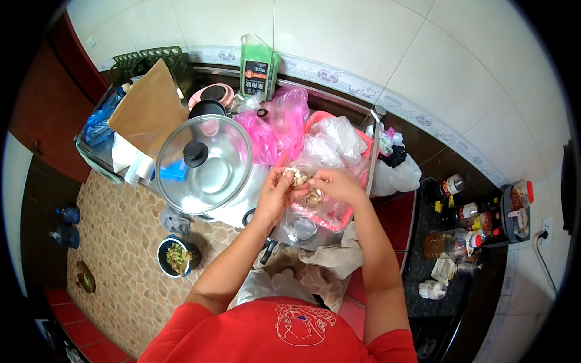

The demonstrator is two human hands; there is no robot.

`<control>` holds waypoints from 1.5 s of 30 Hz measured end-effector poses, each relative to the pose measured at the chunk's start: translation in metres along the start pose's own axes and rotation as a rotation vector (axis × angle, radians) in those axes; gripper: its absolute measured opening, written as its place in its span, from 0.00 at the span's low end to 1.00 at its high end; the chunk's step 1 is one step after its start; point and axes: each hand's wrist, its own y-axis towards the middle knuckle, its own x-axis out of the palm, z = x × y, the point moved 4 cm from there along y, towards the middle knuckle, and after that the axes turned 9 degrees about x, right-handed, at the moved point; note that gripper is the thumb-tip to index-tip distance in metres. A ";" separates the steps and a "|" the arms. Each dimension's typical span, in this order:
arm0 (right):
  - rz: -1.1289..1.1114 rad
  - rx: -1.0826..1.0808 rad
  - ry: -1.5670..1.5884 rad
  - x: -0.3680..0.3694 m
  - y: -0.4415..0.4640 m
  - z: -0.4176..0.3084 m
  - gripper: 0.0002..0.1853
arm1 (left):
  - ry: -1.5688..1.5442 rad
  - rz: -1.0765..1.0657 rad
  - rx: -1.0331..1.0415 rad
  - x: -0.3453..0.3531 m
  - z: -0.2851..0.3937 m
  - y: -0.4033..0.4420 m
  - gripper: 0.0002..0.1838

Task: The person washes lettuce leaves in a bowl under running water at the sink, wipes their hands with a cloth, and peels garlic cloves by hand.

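Both of my hands meet over a pink basket filled with plastic bags. My left hand is closed around a pale head of garlic, which shows between the thumb and fingers. The fingertips of my right hand are pinched together at the garlic's right side; what exactly lies between them is partly hidden. Just below the fingers, more brownish-white garlic pieces sit in a clear plastic bag at the basket's near side.
Left of my hands stands a large pot with a glass lid. Pink bags, a green package and a brown cardboard sheet lie behind. A bin with scraps is on the floor. Bottles stand on the right counter.
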 end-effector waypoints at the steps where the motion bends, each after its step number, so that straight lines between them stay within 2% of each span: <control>1: 0.145 -0.007 -0.283 -0.002 0.001 0.008 0.07 | -0.019 0.034 0.017 -0.001 -0.001 0.000 0.13; 2: 0.289 -0.016 -0.566 -0.005 0.001 0.014 0.07 | -0.024 0.036 0.017 -0.001 -0.002 0.000 0.13; 5: 0.334 0.093 -0.676 -0.003 0.002 0.009 0.08 | -0.035 0.064 0.012 -0.004 -0.004 0.002 0.13; 11: 0.259 0.116 -0.779 0.012 0.018 0.028 0.10 | -0.059 0.073 0.051 -0.008 -0.008 0.003 0.14; 21: 0.169 0.083 -0.743 0.014 0.010 0.018 0.14 | -0.042 0.094 0.052 -0.007 -0.005 0.000 0.13; 23: 0.206 0.176 -0.734 0.013 0.013 0.023 0.10 | -0.037 0.093 0.049 -0.006 -0.006 0.000 0.14; 30: 0.096 0.202 -0.816 0.015 0.017 0.029 0.11 | -0.033 0.071 0.073 -0.003 -0.003 -0.002 0.14; 36: 0.123 0.221 -0.733 0.016 0.013 0.025 0.12 | -0.041 0.067 0.067 -0.003 -0.003 -0.002 0.14; 39: 0.159 0.161 -0.705 0.010 0.009 0.018 0.13 | -0.035 0.065 0.064 -0.004 -0.003 -0.002 0.14; 41: 0.218 0.088 -0.478 0.000 -0.001 0.003 0.10 | -0.007 0.067 0.072 -0.005 -0.004 -0.002 0.14; 45: 0.135 0.088 -0.494 0.004 -0.002 0.004 0.08 | 0.002 0.074 0.064 -0.007 -0.004 -0.003 0.14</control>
